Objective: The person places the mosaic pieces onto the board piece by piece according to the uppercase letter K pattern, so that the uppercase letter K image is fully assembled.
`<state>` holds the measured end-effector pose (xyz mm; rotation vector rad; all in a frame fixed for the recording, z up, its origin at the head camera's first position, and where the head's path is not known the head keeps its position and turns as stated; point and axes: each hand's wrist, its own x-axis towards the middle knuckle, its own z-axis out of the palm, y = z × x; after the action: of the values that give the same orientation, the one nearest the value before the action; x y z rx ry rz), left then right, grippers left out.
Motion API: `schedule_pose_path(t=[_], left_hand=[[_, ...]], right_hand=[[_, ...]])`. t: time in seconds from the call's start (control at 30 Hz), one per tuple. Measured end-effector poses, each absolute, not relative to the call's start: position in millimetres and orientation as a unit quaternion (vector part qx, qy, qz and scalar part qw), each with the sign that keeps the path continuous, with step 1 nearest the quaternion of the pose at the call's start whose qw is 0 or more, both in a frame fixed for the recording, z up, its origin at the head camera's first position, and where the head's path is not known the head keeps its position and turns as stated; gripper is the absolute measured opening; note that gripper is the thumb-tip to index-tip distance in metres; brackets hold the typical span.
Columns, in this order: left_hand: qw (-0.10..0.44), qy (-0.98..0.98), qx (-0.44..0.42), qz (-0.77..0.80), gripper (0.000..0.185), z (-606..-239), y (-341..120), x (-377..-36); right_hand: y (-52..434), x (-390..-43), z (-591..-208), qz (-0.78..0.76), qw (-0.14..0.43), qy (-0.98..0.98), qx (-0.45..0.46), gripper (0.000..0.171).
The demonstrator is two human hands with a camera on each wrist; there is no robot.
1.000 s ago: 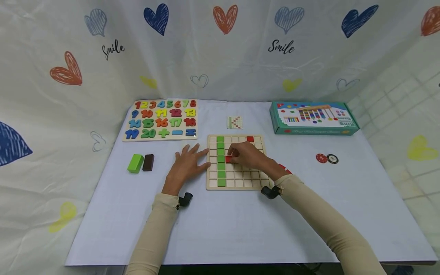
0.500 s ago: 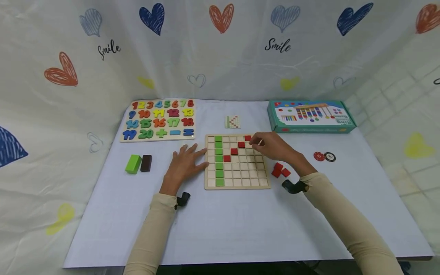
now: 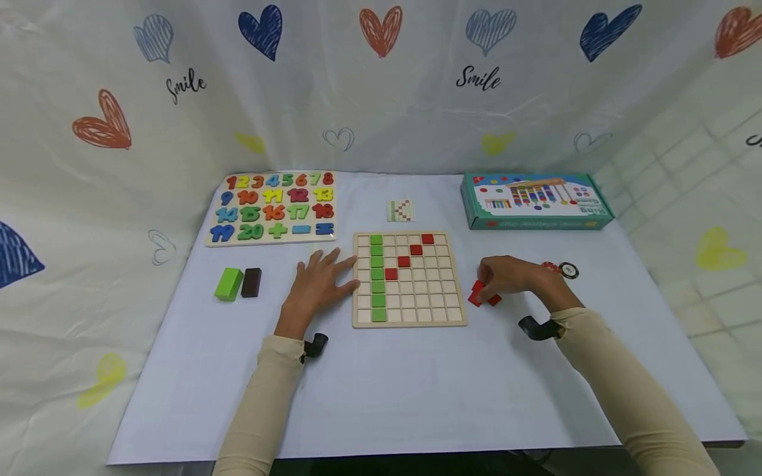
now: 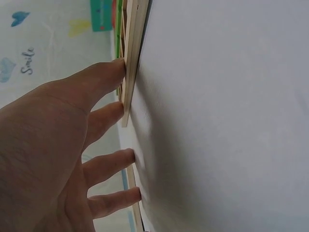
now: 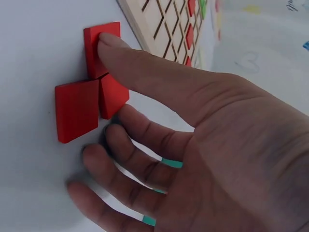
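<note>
A wooden grid board (image 3: 423,299) lies mid-table. A column of green square tiles (image 3: 378,274) fills its second column from the left, and several red tiles (image 3: 404,262) form a diagonal across its upper part. My left hand (image 3: 315,285) is spread at the board's left edge, thumb and index fingertip against the frame in the left wrist view. Right of the board, my right hand (image 3: 510,274) is over three loose red tiles (image 5: 77,110). Its thumb rests on one tile in the right wrist view, the index fingertip right beside another, the remaining fingers loosely bent.
Behind the board lies a small pattern card (image 3: 401,211). A number puzzle board (image 3: 274,239) stands back left, a green box (image 3: 538,205) back right. A green block (image 3: 229,284) and a dark brown block (image 3: 251,282) lie left; round chips (image 3: 569,270) lie right, partly behind my wrist.
My right hand has left the grid, where it was at a red tile, and moved right and down to the loose red tiles. My left hand stays at the board's edge.
</note>
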<state>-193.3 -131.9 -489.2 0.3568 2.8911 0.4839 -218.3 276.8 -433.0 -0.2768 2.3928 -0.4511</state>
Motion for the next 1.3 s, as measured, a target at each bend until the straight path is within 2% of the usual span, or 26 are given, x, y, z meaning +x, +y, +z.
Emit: schedule_pose_path(t=[0.77, 1.3], left_hand=[[0.098, 0.971, 0.114, 0.185, 0.068, -489, -133, -190], [0.1, 0.97, 0.112, 0.192, 0.067, -487, -130, -190]], right_hand=[[276, -221, -435, -0.165, 0.345, 0.919, -0.096, 0.042], [280, -215, -436, -0.198, 0.299, 0.928, -0.096, 0.029]])
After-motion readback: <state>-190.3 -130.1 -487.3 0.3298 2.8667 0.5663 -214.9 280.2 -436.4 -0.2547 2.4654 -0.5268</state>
